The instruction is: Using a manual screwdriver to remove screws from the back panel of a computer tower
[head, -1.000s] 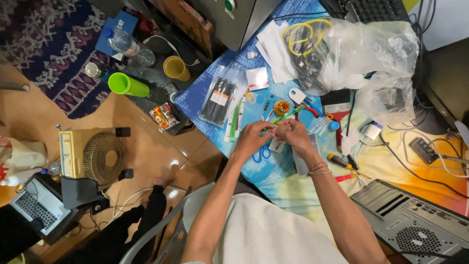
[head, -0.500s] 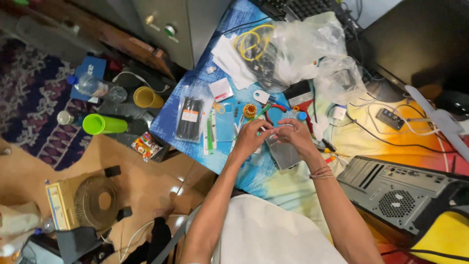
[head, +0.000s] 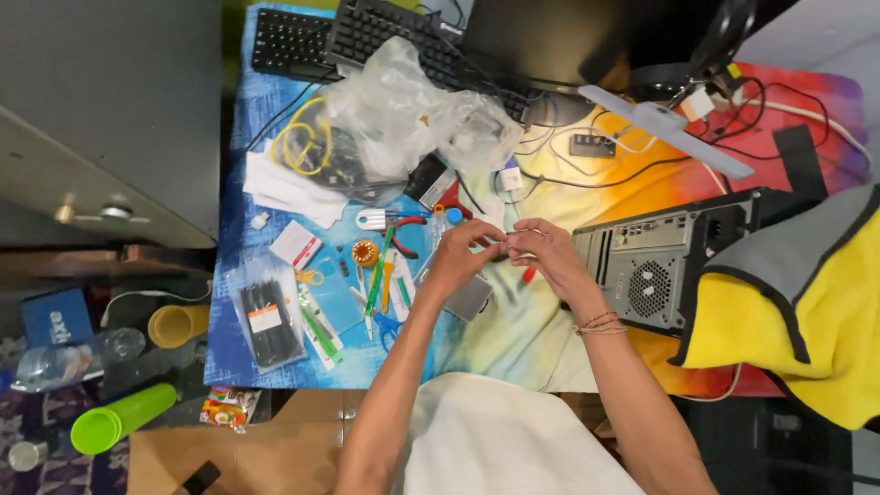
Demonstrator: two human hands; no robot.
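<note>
Left hand (head: 461, 259): fingers curled, tips pinched toward the right hand over the middle of the table; whatever sits between the tips is too small to make out.
Right hand (head: 548, 257): fingers bent, thumb and forefinger closed to a pinch that meets the left fingertips; thread bracelets on the wrist.
Held item: hidden by the fingertips, cannot tell its kind or shape.
Grey flat block (head: 470, 295): matte metal-grey rectangle lying on the cloth directly under the left hand, partly covered by it.
Table cloth (head: 240, 183): printed fabric, blue on the left, yellow and orange to the right.
Hand tools (head: 380, 275): just left of the left hand; green and yellow slim handles laid side by side, blue-handled scissors nearer, red-handled pliers farther.
Copper coil (head: 365, 253): small ring wound in orange wire, beside the tools.
Bag of black ties (head: 266, 320): clear glossy pouch with a white label, near left corner of the cloth.
Clear plastic bags (head: 403, 115): crumpled, shiny, far of the hands; a yellow cable loop (head: 302, 142) shows through on the left.
Computer case (head: 655, 266): grey steel box with a round fan grille, just right of the right hand; its right end is covered by a yellow and grey fabric (head: 788, 312).
Keyboards (head: 367, 37): two black ones at the far edge, partly under the bags.
Green tube (head: 121, 417): smooth plastic cylinder on the floor, near left.
</note>
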